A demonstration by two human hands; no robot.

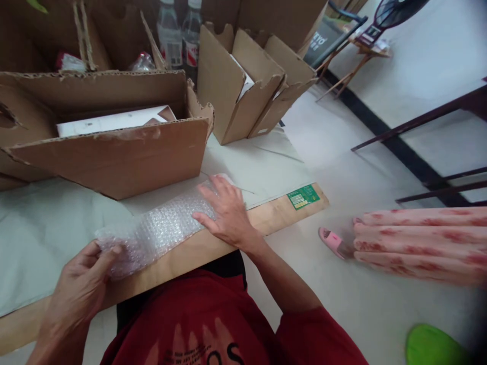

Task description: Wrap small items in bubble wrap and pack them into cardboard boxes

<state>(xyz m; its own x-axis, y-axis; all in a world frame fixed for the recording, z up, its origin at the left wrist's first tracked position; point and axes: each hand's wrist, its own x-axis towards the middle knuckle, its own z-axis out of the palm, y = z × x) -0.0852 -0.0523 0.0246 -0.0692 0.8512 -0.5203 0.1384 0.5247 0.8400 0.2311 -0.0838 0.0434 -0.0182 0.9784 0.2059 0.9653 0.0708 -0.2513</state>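
A long strip of bubble wrap (173, 223) lies along the front edge of the table. My left hand (85, 271) pinches its near left end between thumb and fingers. That end looks pinkish, though I cannot make out whether something lies inside. At the other end, my right hand (226, 210) rests on the wrap with its fingers spread. Just behind the wrap stands an open cardboard box (133, 157) holding a flat white box (114, 121).
Cardboard holders (243, 86) stand at the back, beside two plastic bottles (170, 35). A green label (303, 196) is on the wooden table edge (266, 215). To the right are a person's pink patterned clothing (414, 243), a fan (395, 12) and a green round object (433, 344).
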